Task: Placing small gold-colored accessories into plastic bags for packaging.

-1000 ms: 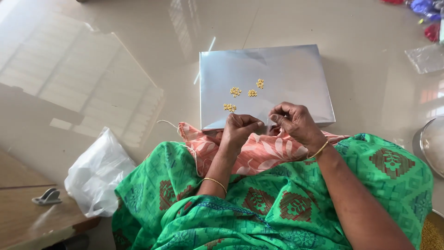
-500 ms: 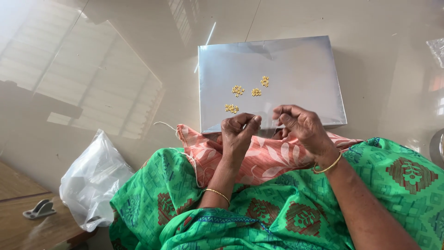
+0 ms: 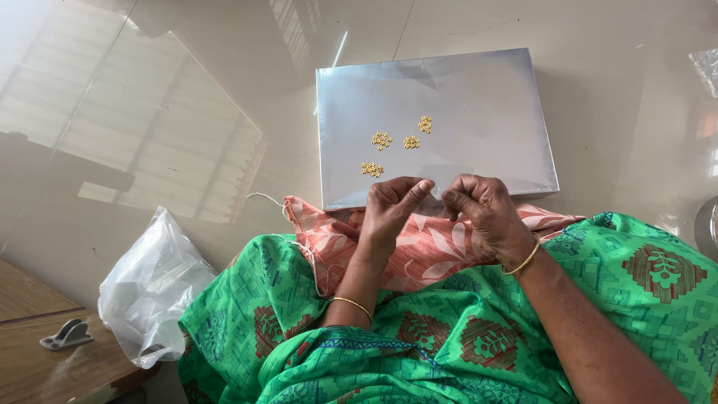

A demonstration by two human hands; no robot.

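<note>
My left hand (image 3: 390,208) and my right hand (image 3: 485,213) are held close together, fingertips pinched and almost touching, over a peach floral cloth (image 3: 419,251) on my lap. Whatever is pinched is too small to make out. A thin white thread (image 3: 263,196) trails off the cloth's left edge. Just beyond my fingers lies a flat silver box (image 3: 479,97), and several small clusters of gold beads (image 3: 382,140) sit on its lid. Each wrist carries a gold bangle.
My green patterned garment (image 3: 449,337) covers my lap. A crumpled white plastic bag (image 3: 153,288) lies on the glossy tiled floor at the left. A wooden surface with a small metal fitting (image 3: 67,334) is at the bottom left. A metal vessel's rim (image 3: 707,228) shows at the right edge.
My head has leaned nearer, so the box fills more of the view. My hands stay together over the cloth, with the fingers shifting slightly.
</note>
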